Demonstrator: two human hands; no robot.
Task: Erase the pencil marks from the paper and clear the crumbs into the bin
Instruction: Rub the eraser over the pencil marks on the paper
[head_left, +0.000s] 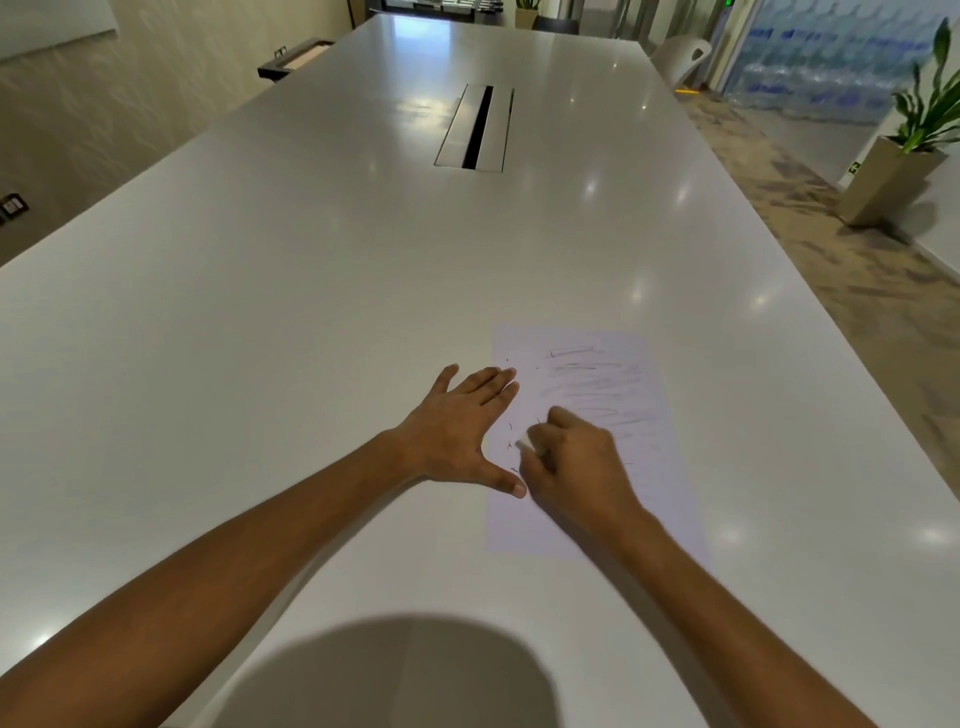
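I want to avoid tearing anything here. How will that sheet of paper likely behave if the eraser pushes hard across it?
The paper is a single thin sheet lying flat, so it would probably buckle or crease. The table looks glossy, so the sheet would likely slide; the left hand, spread flat at its edge, seems meant to stop that. The right hand holds the eraser.

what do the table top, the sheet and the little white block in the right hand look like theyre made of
Table top: a hard, glossy white surface, perhaps laminate or lacquer; it mirrors the ceiling lights.
Sheet: thin matt paper, lying flat, with grey pencil scribbles on it.
White block: probably a rubber or vinyl eraser, dull white; dark crumbs lie beside it. The right hand mostly hides it.
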